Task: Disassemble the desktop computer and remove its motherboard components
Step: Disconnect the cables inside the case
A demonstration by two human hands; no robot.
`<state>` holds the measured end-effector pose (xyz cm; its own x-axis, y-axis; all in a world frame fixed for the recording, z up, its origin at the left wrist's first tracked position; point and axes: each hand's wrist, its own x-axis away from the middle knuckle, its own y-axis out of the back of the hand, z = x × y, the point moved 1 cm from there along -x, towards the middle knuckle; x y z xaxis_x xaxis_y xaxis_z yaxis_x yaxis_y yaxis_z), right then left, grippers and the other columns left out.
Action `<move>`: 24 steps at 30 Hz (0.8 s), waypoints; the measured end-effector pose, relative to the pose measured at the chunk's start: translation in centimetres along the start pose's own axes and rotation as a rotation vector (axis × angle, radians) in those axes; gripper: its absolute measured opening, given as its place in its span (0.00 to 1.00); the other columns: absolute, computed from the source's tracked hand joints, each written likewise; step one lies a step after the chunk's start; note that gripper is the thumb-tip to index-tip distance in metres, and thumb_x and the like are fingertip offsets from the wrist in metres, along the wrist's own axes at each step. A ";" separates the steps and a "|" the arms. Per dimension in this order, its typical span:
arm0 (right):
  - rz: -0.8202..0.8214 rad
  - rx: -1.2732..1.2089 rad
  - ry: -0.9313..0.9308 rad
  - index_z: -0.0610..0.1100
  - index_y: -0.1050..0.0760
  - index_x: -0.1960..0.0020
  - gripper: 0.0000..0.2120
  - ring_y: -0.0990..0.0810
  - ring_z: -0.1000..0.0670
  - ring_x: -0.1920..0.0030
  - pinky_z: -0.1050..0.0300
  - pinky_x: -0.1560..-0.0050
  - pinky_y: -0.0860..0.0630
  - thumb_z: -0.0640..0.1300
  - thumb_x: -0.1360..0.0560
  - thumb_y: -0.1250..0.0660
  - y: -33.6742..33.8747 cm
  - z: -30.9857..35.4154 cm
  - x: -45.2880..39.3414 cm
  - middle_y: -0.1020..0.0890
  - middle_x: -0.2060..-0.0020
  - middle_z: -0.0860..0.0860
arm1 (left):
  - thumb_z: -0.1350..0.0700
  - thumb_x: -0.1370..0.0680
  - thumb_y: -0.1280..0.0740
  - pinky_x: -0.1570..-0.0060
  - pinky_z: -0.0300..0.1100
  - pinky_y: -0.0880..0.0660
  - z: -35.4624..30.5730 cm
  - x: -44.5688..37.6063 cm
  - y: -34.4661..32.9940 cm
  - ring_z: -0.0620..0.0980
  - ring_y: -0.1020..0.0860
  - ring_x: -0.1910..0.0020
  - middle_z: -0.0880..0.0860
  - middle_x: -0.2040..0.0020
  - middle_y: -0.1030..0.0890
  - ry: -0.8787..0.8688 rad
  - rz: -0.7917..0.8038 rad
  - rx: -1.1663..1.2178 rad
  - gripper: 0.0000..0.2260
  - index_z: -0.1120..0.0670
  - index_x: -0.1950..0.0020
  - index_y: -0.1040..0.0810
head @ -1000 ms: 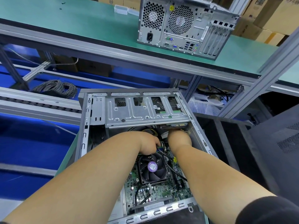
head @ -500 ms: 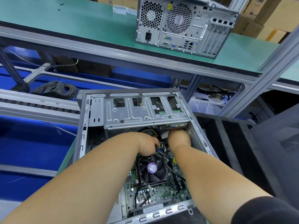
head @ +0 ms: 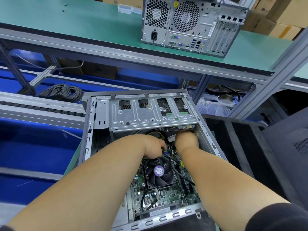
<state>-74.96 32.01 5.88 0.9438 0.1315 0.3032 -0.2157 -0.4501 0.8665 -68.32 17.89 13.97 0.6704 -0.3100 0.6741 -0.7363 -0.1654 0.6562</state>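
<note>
Case: an open computer case (head: 100,114) lay on its side before the person, its drive cage (head: 150,114) at the far end.
Motherboard: the green motherboard (head: 166,195) sat in the case floor, a black fan (head: 159,172) with a purple sticker mounted on it.
Left hand: the left hand (head: 154,146) reached in just beyond the fan, fingers curled around a black cable (head: 173,160) that ran over the board.
Right hand: the right hand (head: 186,139) was tucked under the edge of the drive cage, near the case's right wall; its fingers were hidden, so whether it gripped anything could not be told.
Tabletop: on a green tabletop (head: 83,22) behind, a second tower (head: 191,25) stood with its rear ports facing the camera.
Below: a coil of grey wire (head: 62,92) lay on a lower rack at left.
</note>
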 end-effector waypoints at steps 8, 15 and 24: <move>0.189 -0.077 0.049 0.40 0.23 0.39 0.14 0.22 0.42 0.41 0.49 0.56 0.25 0.35 0.23 0.37 2.0 0.2 1.4 0.22 0.40 0.44 | 0.59 0.20 0.45 0.52 0.38 0.35 0.0 -0.1 0.0 0.52 0.29 0.42 0.54 0.29 0.30 -0.018 -0.032 -0.013 0.22 0.47 0.26 0.35; 0.398 0.069 0.291 0.49 0.38 0.25 0.26 0.28 0.41 0.38 0.43 0.38 0.29 0.36 0.21 0.41 6.6 -1.4 5.6 0.26 0.39 0.42 | 0.57 0.22 0.38 0.61 0.42 0.33 0.2 0.1 0.0 0.52 0.28 0.54 0.52 0.51 0.24 -0.057 -0.162 0.014 0.09 0.53 0.43 0.25; 0.600 0.414 0.520 0.37 0.22 0.40 0.13 0.22 0.46 0.55 0.58 0.60 0.26 0.37 0.25 0.32 5.5 -2.1 10.2 0.21 0.55 0.44 | 0.54 0.22 0.37 0.61 0.44 0.36 0.4 -0.4 0.0 0.53 0.33 0.59 0.53 0.56 0.27 -0.092 -0.208 0.014 0.04 0.53 0.53 0.30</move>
<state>-67.01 32.76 14.56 0.4466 0.1096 0.8880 -0.4338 -0.8415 0.3220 -68.64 17.65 13.52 0.7972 -0.3518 0.4906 -0.5847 -0.2478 0.7725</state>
